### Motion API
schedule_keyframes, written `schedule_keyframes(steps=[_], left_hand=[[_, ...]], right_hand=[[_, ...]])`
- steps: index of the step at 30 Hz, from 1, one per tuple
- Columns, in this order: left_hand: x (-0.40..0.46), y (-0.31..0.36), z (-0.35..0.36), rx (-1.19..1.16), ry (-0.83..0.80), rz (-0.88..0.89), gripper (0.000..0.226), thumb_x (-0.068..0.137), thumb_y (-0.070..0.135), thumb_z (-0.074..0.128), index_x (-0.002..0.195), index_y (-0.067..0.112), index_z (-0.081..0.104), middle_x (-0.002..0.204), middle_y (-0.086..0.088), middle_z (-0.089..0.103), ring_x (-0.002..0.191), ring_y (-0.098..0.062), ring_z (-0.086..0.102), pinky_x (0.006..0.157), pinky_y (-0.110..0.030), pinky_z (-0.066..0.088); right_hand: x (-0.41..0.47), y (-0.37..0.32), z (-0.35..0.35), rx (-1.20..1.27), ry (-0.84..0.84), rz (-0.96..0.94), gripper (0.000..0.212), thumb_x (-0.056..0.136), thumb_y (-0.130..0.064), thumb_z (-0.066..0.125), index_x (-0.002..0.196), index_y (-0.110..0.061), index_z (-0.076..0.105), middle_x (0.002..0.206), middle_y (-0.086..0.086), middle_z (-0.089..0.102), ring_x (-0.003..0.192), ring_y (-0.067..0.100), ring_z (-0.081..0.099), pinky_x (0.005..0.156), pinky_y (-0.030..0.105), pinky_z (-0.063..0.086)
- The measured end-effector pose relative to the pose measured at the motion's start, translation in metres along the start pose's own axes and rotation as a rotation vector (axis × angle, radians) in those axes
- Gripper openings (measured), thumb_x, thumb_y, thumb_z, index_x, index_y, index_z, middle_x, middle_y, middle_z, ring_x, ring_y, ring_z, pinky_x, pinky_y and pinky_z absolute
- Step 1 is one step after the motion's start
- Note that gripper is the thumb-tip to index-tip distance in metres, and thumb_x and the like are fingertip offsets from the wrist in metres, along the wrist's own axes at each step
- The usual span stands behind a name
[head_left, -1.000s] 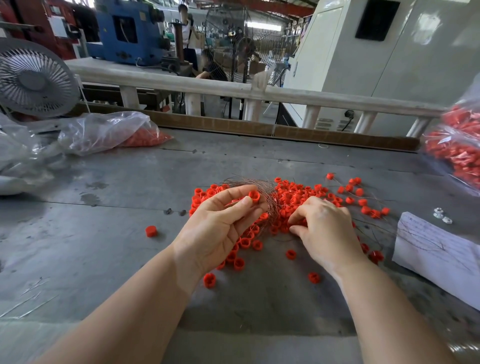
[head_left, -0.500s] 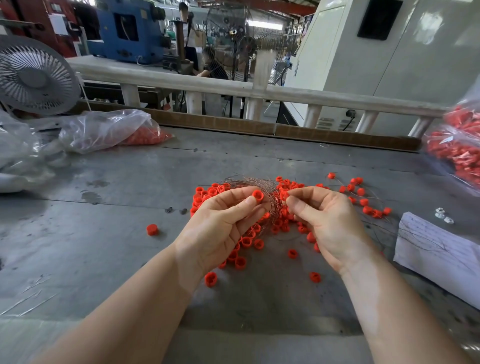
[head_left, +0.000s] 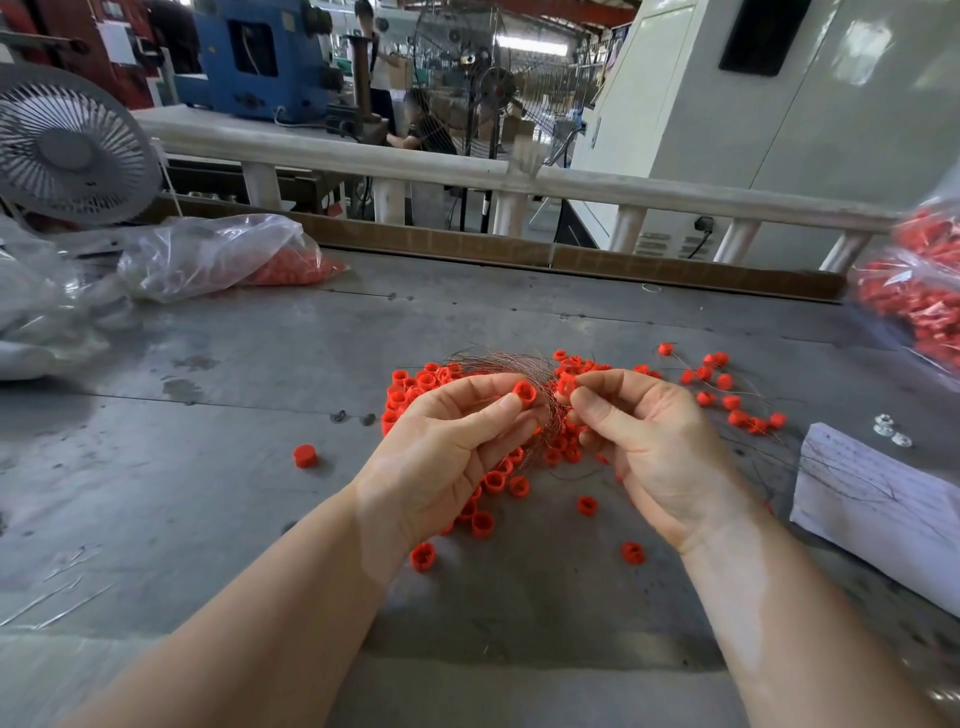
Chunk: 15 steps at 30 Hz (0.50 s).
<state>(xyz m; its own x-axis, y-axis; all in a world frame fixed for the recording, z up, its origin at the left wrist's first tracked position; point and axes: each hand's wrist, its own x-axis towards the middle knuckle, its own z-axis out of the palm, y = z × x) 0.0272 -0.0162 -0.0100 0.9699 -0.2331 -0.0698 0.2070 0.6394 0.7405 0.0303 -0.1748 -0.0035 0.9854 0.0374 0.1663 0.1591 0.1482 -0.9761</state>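
Our left hand (head_left: 447, 457) pinches a red cap (head_left: 524, 393) at its fingertips, opening toward our right hand (head_left: 654, 447), whose curled fingers pinch a wire (head_left: 558, 410) just beside it, apparently to thread it.

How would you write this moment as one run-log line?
left hand: pinches red cap | right hand: pinches strand of wire bundle | table: loose red caps below hands

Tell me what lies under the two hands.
Loose red caps and a thin wire bundle lie under the left hand and right hand. The hands hide the pile's middle.
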Motion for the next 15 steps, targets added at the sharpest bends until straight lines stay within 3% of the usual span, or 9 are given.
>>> schedule_keyframes(steps=[5,9,15], left_hand=[[0.0004,-0.0011,-0.0011,0.027,-0.02,0.002,0.029,0.068,0.004,0.063,0.096,-0.002,0.063,0.089,-0.014,0.071,0.079,-0.017,0.071,0.065,-0.019,0.056],[0.0005,-0.0015,-0.0007,0.041,-0.023,0.002,0.033,0.069,0.005,0.062,0.101,-0.004,0.062,0.093,-0.015,0.069,0.08,-0.017,0.07,0.066,-0.019,0.056],[0.0,-0.0009,0.0002,0.049,-0.021,0.001,0.038,0.069,0.005,0.062,0.105,-0.006,0.06,0.095,-0.016,0.067,0.081,-0.018,0.069,0.067,-0.019,0.056]], right_hand=[[-0.0014,0.0004,0.0041,-0.049,0.012,-0.1,0.004,0.063,-0.018,0.07,0.067,-0.019,0.071,0.074,0.001,0.072,0.069,0.006,0.065,0.064,0.014,0.05],[-0.0028,-0.0007,0.0053,-0.093,0.022,-0.162,0.012,0.072,-0.005,0.07,0.071,-0.017,0.069,0.073,-0.001,0.073,0.067,0.002,0.064,0.062,0.012,0.048],[-0.0039,-0.003,0.0073,-0.058,0.023,-0.151,0.009,0.068,-0.008,0.07,0.074,-0.016,0.068,0.073,0.0,0.073,0.066,0.003,0.064,0.062,0.012,0.047]])
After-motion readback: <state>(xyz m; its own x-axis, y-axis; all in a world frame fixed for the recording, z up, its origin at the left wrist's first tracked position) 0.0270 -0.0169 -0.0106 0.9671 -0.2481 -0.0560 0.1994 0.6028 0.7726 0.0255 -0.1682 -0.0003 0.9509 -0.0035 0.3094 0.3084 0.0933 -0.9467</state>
